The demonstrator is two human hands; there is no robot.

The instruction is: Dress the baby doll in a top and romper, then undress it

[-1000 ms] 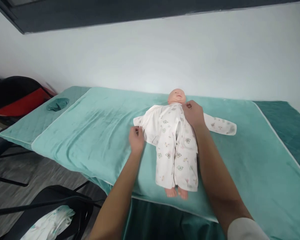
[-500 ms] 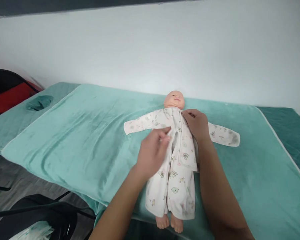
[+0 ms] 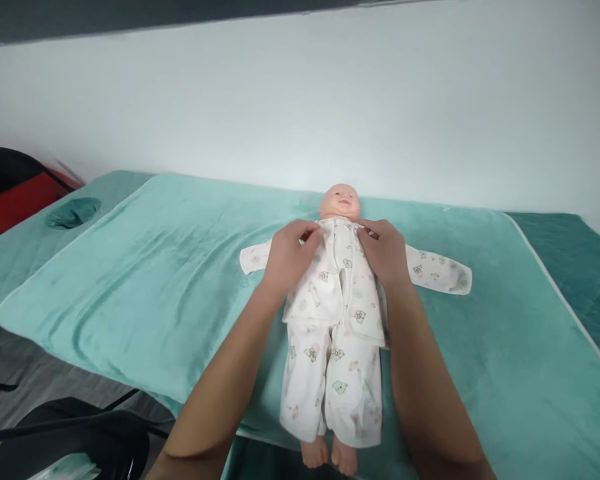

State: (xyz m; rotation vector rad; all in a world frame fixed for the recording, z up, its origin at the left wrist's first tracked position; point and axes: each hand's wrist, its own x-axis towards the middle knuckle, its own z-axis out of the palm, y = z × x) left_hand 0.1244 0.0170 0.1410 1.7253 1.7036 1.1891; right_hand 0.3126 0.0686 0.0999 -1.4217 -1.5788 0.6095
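Note:
A baby doll (image 3: 340,202) lies on its back, dressed in a white printed baby jacket (image 3: 359,293) and matching trousers (image 3: 305,380). Its bare feet stick out at the near edge of the bed. My left hand (image 3: 291,257) pinches the jacket at the chest, below the neck on the left side. On the other side, my right hand (image 3: 384,250) has its fingers closed on the jacket's front near the collar. The two front panels hang side by side with a narrow gap lower down. Both sleeves stretch outward, their cuffs flat on the cover.
A teal cover (image 3: 180,267) spreads over the bed, which has a face hole (image 3: 73,212) at the left end. Behind stands a white wall (image 3: 300,107). A black chair (image 3: 70,427) is at lower left, and a red item (image 3: 17,202) lies at far left.
My left hand has moved up from the middle of the jacket to the upper chest and grips the cloth there. The left front panel now lies flatter. My right hand stays near the collar.

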